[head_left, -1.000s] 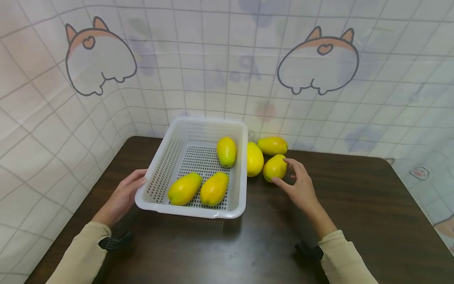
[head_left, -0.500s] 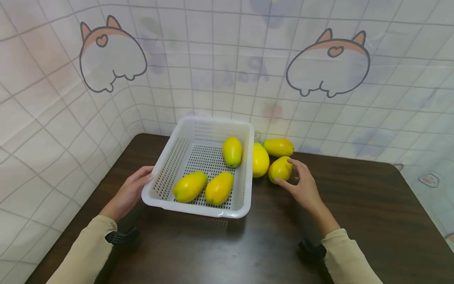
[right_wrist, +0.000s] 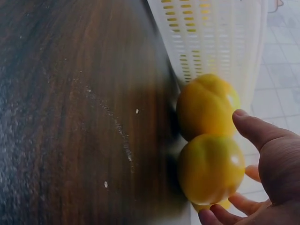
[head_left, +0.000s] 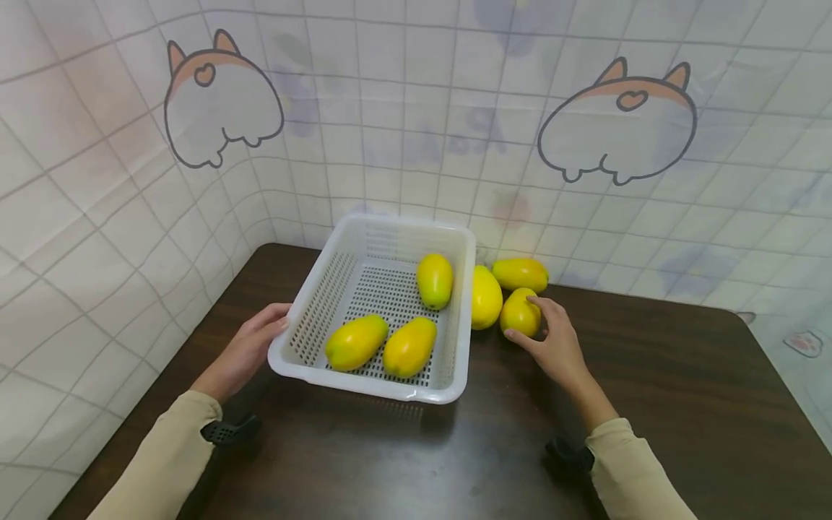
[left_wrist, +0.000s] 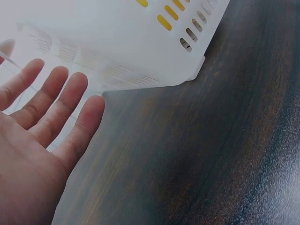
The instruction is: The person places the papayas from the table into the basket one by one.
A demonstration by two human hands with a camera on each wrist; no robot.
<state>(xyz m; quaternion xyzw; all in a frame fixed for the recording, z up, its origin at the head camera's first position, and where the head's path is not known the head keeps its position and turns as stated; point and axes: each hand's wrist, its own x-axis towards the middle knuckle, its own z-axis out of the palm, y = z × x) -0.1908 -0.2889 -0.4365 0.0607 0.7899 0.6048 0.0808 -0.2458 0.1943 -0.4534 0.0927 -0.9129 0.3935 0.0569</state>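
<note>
My left hand (head_left: 245, 354) is at the left side of a white perforated plastic basket (head_left: 373, 391), its thumb at the rim. In the left wrist view its fingers (left_wrist: 77, 86) are straight and spread beside the basket wall. Inside the basket are three yellow papayas, one at the back right (head_left: 434, 282) and two near the front (head_left: 356, 343). My right hand (head_left: 555, 343) reaches round a papaya (head_left: 520, 314) outside the basket, thumb at its near side and index finger at its far side. The right wrist view shows the thumb standing off from the nearer fruit (right_wrist: 211, 168).
Another papaya (head_left: 486, 297) lies against the basket's right wall, and one more (head_left: 520, 274) lies behind, near the wall cloth. A dark wooden table (head_left: 669, 383) carries everything. Grid-patterned cloth (head_left: 416, 108) with cartoon animals hangs behind and to the left.
The head view has turned left, so everything sits further right in it. My right hand has come slightly closer round the papaya. The left hand and basket stay together.
</note>
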